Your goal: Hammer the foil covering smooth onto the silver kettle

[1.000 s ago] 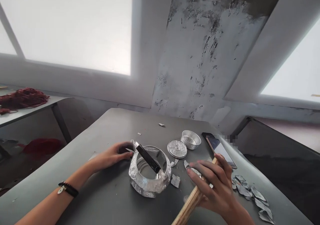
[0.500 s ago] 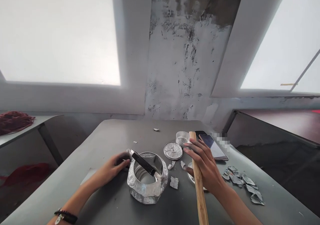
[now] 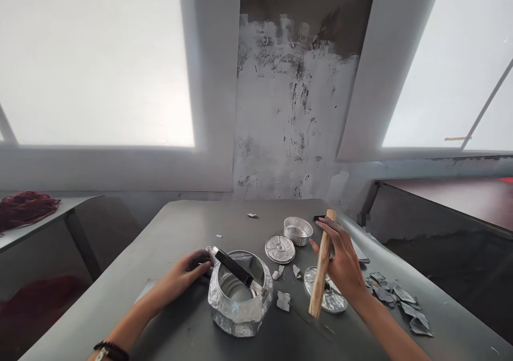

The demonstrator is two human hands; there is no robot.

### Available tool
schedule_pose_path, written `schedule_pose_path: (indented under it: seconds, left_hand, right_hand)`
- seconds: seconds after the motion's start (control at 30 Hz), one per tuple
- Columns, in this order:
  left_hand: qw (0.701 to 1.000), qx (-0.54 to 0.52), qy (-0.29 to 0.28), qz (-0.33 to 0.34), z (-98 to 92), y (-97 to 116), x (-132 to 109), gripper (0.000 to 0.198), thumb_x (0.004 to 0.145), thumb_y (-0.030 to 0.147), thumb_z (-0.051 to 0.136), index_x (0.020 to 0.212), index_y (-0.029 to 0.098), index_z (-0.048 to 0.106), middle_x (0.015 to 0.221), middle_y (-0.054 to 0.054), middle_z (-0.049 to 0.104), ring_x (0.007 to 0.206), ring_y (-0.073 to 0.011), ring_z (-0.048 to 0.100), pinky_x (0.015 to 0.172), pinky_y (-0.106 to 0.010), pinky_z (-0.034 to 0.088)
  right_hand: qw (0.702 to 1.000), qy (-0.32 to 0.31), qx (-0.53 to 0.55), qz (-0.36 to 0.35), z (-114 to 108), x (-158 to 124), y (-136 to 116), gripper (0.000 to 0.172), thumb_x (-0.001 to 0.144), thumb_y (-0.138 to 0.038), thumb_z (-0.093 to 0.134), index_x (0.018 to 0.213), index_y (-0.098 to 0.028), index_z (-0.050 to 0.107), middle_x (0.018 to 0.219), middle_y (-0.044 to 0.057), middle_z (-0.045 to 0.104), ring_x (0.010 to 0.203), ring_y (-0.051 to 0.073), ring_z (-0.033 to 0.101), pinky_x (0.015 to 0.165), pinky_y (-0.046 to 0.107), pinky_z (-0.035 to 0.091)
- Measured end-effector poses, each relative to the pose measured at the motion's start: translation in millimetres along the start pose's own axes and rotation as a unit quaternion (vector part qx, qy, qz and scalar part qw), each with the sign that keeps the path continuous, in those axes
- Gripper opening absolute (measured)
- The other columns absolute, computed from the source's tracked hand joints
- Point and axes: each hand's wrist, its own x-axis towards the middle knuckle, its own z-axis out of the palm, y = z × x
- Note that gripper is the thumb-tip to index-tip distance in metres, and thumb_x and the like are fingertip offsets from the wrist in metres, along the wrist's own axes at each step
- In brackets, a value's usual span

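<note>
A silvery pot [image 3: 240, 315] with a crinkled, faceted outside stands upright on the table. Its black handle [image 3: 233, 267] lies slanting across the open mouth. My left hand [image 3: 194, 267] is at the pot's left side, curled fingers and thumb against it by the handle's metal loop; some fingertips are hidden. In my right hand [image 3: 340, 254] is a pale wooden stick [image 3: 320, 281], tilted, gripped near its upper part. Beneath it lies a round silvery lid [image 3: 335, 301], partly covered by the stick and hand.
Beyond the pot are a second silvery disc [image 3: 279, 249] and a perforated metal strainer cup [image 3: 298, 230]. Torn grey scraps [image 3: 284, 300] lie beside the pot, with a larger scrap pile [image 3: 401, 299] at right. A phone [image 3: 360, 251] shows partly behind my right hand.
The wooden stick has shifted up and away from me, its lower end now in view over the lid. My right hand has gone slightly right with it. The left hand stays at the pot.
</note>
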Motion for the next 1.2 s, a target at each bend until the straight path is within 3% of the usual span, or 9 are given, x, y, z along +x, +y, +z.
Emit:
schedule_pose_path:
  seconds: [0.1, 0.23, 0.37, 0.53, 0.73, 0.97, 1.1, 1.2]
  left_hand:
    - [0.996, -0.079, 0.013, -0.034, -0.8, -5, 1, 0.068, 0.077, 0.073, 0.086, 0.118, 0.021, 0.077, 0.115, -0.010, 0.083, 0.107, -0.0329, 0.079, 0.097, -0.041, 0.064]
    - [0.985, -0.154, 0.052, -0.052, 1.3, -6, 0, 0.079, 0.067, 0.071, 0.095, 0.122, 0.019, 0.072, 0.109, -0.011, 0.082, 0.097, -0.0315, 0.080, 0.089, -0.043, 0.067]
    - [0.988, -0.119, 0.096, 0.007, 3.0, -4, -5, 0.074, 0.081, 0.065, 0.085, 0.135, 0.019, 0.064, 0.115, -0.013, 0.078, 0.104, -0.0319, 0.080, 0.086, -0.043, 0.067]
    - [0.979, 0.033, 0.183, 0.084, 3.4, -4, -7, 0.060, 0.089, 0.060, 0.063, 0.134, 0.021, 0.057, 0.117, -0.012, 0.074, 0.097, -0.0282, 0.080, 0.072, -0.039, 0.068]
    - [0.964, 0.111, 0.204, 0.131, 9.6, -13, -7, 0.048, 0.091, 0.045, 0.055, 0.134, 0.024, 0.058, 0.122, -0.011, 0.073, 0.092, -0.0240, 0.079, 0.067, -0.033, 0.065]
    - [0.950, 0.153, 0.227, 0.148, 15.6, -22, -4, 0.052, 0.092, 0.040, 0.052, 0.140, 0.023, 0.056, 0.127, -0.012, 0.074, 0.090, -0.0242, 0.078, 0.069, -0.034, 0.063]
    - [0.940, 0.160, 0.261, 0.148, 18.0, -22, -7, 0.051, 0.090, 0.036, 0.051, 0.138, 0.023, 0.059, 0.122, -0.011, 0.077, 0.100, -0.0276, 0.079, 0.084, -0.040, 0.064]
    - [0.927, 0.165, 0.296, 0.161, 18.9, -21, -16, 0.048, 0.087, 0.030, 0.053, 0.133, 0.022, 0.065, 0.112, -0.010, 0.080, 0.105, -0.0304, 0.080, 0.093, -0.044, 0.063]
  right_hand:
    - [1.000, -0.002, 0.003, 0.002, 1, -2, 9, 0.060, 0.108, -0.036, 0.061, 0.165, -0.037, 0.042, 0.159, 0.013, 0.056, 0.147, 0.038, 0.055, 0.113, 0.062, 0.054]
    - [0.999, -0.018, 0.008, -0.027, 4, -6, 13, 0.074, 0.108, -0.036, 0.061, 0.173, -0.038, 0.024, 0.166, 0.013, 0.051, 0.148, 0.034, 0.056, 0.109, 0.054, 0.059]
    - [0.997, -0.031, 0.003, -0.075, 7, -8, 6, 0.082, 0.106, -0.034, 0.064, 0.174, -0.041, 0.019, 0.171, 0.012, 0.046, 0.154, 0.034, 0.049, 0.118, 0.058, 0.050]
    - [0.993, -0.043, -0.026, -0.103, 7, -9, -3, 0.076, 0.106, -0.032, 0.063, 0.172, -0.042, 0.027, 0.174, 0.010, 0.042, 0.162, 0.037, 0.038, 0.126, 0.064, 0.038]
    - [0.994, -0.014, -0.072, -0.078, 5, -10, 13, 0.061, 0.109, -0.035, 0.055, 0.168, -0.040, 0.041, 0.175, 0.010, 0.040, 0.161, 0.041, 0.036, 0.122, 0.066, 0.041]
    - [0.995, 0.006, -0.100, -0.020, 10, -20, 41, 0.051, 0.110, -0.046, 0.049, 0.160, -0.036, 0.052, 0.168, 0.012, 0.047, 0.149, 0.039, 0.051, 0.112, 0.058, 0.052]
    - [0.995, 0.014, -0.101, -0.013, 9, -28, 42, 0.045, 0.109, -0.050, 0.050, 0.148, -0.032, 0.065, 0.147, 0.012, 0.066, 0.136, 0.038, 0.063, 0.104, 0.055, 0.058]
    - [0.994, 0.064, -0.083, -0.041, 0, -25, 30, 0.032, 0.107, -0.052, 0.059, 0.131, -0.037, 0.073, 0.127, 0.006, 0.075, 0.115, 0.033, 0.073, 0.092, 0.050, 0.063]
